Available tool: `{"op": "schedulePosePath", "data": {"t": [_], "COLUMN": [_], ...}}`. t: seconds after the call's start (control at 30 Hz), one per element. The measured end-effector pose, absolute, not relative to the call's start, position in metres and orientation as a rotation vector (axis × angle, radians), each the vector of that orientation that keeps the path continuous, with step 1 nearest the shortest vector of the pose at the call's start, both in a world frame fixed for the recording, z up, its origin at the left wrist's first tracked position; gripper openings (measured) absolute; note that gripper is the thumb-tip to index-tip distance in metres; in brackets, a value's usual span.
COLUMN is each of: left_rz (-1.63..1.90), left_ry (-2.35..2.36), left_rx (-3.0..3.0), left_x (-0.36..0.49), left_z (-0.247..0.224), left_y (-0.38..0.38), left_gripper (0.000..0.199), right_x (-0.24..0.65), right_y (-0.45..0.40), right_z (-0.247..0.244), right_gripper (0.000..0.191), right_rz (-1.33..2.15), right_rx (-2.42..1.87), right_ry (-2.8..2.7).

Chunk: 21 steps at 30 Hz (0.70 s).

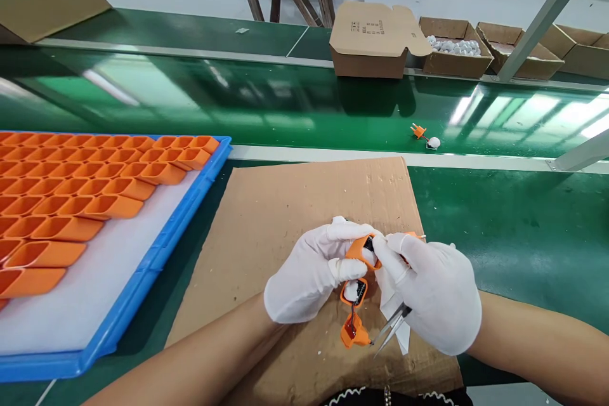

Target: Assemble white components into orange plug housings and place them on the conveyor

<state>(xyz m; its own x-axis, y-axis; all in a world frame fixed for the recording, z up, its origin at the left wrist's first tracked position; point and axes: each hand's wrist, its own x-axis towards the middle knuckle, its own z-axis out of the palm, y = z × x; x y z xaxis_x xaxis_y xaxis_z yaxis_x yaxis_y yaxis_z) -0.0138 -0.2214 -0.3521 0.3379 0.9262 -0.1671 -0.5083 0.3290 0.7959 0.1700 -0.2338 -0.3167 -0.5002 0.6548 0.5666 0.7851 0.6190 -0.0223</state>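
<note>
My left hand (pixel 309 273), in a white glove, is closed around an orange plastic housing (pixel 356 250) with something black and white inside its opening. My right hand (pixel 431 292), also gloved, has its fingertips at that opening. Metal tweezers (pixel 392 323) stick out below the right palm, gripped by it, points downward. An orange piece (pixel 413 235) with a metal tip shows above the right fingers; the rest is hidden. Beneath the left fingers is a second orange housing (pixel 343 295), wired to an orange plug piece (pixel 355 332). A white strip (pixel 403 337) hangs or lies behind the tweezers.
A cardboard sheet (pixel 304 196) covers the green bench under my hands. At left, a blue tray (pixel 157 260) holds rows of orange housings (pixel 114 206). An orange plug (pixel 419 130) with a wired white part lies beyond. Cardboard boxes (pixel 371 63) line the back shelf.
</note>
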Motion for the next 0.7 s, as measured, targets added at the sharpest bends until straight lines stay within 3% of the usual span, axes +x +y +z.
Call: {"op": "schedulePosePath", "data": {"t": [0.2,0.27,0.33,0.47,0.6,0.7], "left_rz": [1.09,1.093,1.065,0.917,0.884,0.829], "left_ry": [0.771,0.78,0.797,0.853,0.985,1.035], "left_rx": [0.701,0.671,0.647,0.66,0.667,0.603], "left_x": [-0.009,-0.007,-0.007,-0.009,-0.011,-0.01], "left_z": [-0.352,-0.348,-0.343,-0.332,-0.326,-0.33], "left_y": [-0.219,-0.219,-0.218,-0.216,-0.214,-0.213], "left_gripper": [0.036,0.036,0.043,0.062,0.071,0.074], "right_x": [0.176,0.18,0.183,0.186,0.186,0.185], "right_y": [-0.228,-0.22,-0.211,-0.196,-0.189,-0.189], "right_z": [-0.321,-0.321,-0.322,-0.323,-0.329,-0.333], "right_gripper": [0.024,0.033,0.035,0.016,0.038,0.047], "right_rz": [-0.213,-0.018,0.28,1.114,1.972,2.199], "right_rx": [-1.177,-1.075,-1.001,-1.164,-1.236,-1.212], "right_ry": [-2.411,-2.372,-2.19,-1.714,-1.226,-1.031]}}
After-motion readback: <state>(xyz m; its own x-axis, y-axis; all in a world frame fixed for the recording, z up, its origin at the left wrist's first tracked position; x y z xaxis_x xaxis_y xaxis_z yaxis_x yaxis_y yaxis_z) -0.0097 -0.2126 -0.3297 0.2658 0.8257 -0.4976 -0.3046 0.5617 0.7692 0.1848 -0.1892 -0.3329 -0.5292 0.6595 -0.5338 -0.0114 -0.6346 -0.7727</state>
